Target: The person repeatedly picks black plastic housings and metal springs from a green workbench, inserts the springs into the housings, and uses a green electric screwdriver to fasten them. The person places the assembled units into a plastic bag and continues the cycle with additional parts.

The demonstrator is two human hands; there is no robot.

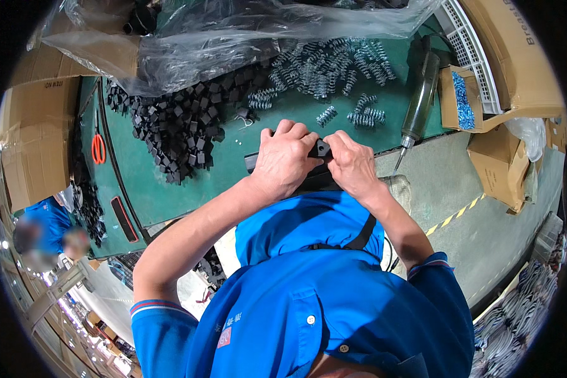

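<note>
My left hand (pixel 283 157) is closed around a black part (pixel 322 149) with a round hole in its end, at the near edge of the green table. My right hand (pixel 354 165) pinches the same part from the right, fingertips against its end. A dark straight piece (pixel 251 162) sticks out left of my left hand; whether it belongs to the same part is hidden by the hand. Just beyond my hands lie a loose metal spring (pixel 326 116) and a small pile of springs (pixel 365 115).
A heap of black blocks (pixel 183 120) and a spring pile (pixel 321 66) cover the far green table (pixel 233 183). A dark green power screwdriver (pixel 420 97) lies right, beside a carton of blue screws (pixel 449 101). Orange-handled scissors (pixel 98 148) lie left. Another person (pixel 44 227) is far left.
</note>
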